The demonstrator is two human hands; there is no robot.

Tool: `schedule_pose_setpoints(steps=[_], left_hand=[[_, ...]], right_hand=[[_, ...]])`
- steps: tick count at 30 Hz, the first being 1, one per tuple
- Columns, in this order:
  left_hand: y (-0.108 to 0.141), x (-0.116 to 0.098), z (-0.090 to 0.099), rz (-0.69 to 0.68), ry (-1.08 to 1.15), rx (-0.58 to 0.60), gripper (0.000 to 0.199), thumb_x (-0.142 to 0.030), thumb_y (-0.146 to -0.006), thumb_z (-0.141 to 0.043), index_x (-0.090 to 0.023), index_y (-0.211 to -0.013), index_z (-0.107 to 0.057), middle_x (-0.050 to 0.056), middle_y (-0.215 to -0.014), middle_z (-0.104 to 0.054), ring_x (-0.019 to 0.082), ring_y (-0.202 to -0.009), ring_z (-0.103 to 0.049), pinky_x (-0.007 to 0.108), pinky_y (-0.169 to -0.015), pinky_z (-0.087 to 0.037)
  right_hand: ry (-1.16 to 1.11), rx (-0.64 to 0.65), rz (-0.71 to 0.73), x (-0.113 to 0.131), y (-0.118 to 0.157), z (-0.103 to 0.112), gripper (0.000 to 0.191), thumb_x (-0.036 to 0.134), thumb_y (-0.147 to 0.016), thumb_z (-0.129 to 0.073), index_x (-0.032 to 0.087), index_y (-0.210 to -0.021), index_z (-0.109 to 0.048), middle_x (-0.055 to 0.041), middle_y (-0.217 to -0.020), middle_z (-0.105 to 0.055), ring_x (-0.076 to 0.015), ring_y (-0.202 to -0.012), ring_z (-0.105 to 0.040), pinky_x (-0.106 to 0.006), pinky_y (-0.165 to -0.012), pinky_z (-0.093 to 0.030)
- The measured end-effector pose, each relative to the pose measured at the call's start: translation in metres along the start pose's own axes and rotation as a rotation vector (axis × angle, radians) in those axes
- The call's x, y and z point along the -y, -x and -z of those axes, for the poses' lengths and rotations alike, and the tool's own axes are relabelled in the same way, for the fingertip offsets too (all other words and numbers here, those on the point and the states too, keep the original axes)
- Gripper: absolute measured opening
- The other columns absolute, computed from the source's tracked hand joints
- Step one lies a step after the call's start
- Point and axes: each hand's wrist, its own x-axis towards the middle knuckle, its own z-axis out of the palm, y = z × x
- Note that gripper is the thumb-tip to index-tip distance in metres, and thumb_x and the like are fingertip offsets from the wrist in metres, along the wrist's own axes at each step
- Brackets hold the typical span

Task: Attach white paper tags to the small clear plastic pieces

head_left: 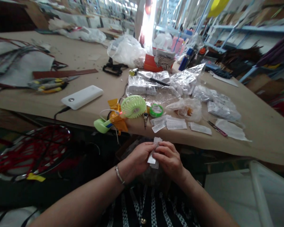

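Observation:
Between my two hands, just in front of the table edge, is a small white paper label (pixel 151 158). My left hand (pixel 140 157) pinches it from the left with thumb and fingers. From the other side my right hand (pixel 168 160) closes its fingertips on the same label. A second, thinner slip seems to hang below it; whether they are joined I cannot tell. On the table beyond my hands lie more printed white labels (pixel 176 123), with a single label (pixel 200 128) to their right.
A green fan (pixel 133 106), green tape roll (pixel 156 110), white power bank (pixel 82 97) and pliers (pixel 49 84) lie to the left and middle. Plastic bags of labels (pixel 223 105) and a pink-handled tool (pixel 217 128) lie right. A red wire-frame basket-like object (pixel 35 151) stands below left.

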Motion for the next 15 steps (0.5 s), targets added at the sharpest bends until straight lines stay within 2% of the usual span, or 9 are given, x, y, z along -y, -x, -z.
schedule_pose_setpoints(steps=[3,8,11,15], left_hand=[[0.001,0.0,0.005,-0.011,0.059,-0.03,0.003,-0.007,-0.069,-0.061,-0.006,-0.067,-0.063,0.005,-0.062,-0.06,0.007,-0.047,-0.052,0.015,-0.042,-0.037],[0.001,0.004,0.01,-0.046,0.077,-0.02,0.006,-0.011,-0.07,-0.063,-0.005,-0.072,-0.065,0.006,-0.065,-0.061,0.007,-0.05,-0.052,0.015,-0.043,-0.037],[0.001,0.006,0.011,-0.051,0.097,0.012,0.011,-0.017,-0.072,-0.065,-0.006,-0.073,-0.065,0.006,-0.066,-0.062,0.008,-0.051,-0.053,0.017,-0.045,-0.038],[0.004,0.005,0.012,-0.071,0.046,0.0,0.007,-0.012,-0.07,-0.066,-0.006,-0.075,-0.065,0.006,-0.067,-0.063,0.008,-0.053,-0.056,0.017,-0.049,-0.041]], right_hand=[[0.016,0.059,0.026,0.001,0.003,-0.01,0.017,0.016,-0.084,-0.055,0.025,-0.093,-0.066,-0.0025,-0.091,-0.066,-0.0205,-0.104,-0.053,-0.041,-0.092,-0.044],[0.038,0.109,0.035,-0.001,0.003,-0.006,0.018,0.016,-0.085,-0.052,0.026,-0.094,-0.065,-0.0022,-0.093,-0.066,-0.02,-0.105,-0.053,-0.042,-0.095,-0.042],[0.032,0.119,0.022,0.0,0.002,-0.004,0.018,0.016,-0.085,-0.052,0.025,-0.095,-0.065,-0.003,-0.096,-0.066,-0.0209,-0.108,-0.052,-0.044,-0.097,-0.041],[-0.038,0.098,-0.003,0.003,0.003,-0.004,0.022,0.015,-0.082,-0.056,0.023,-0.102,-0.062,-0.0041,-0.097,-0.066,-0.022,-0.107,-0.053,-0.044,-0.095,-0.042]])
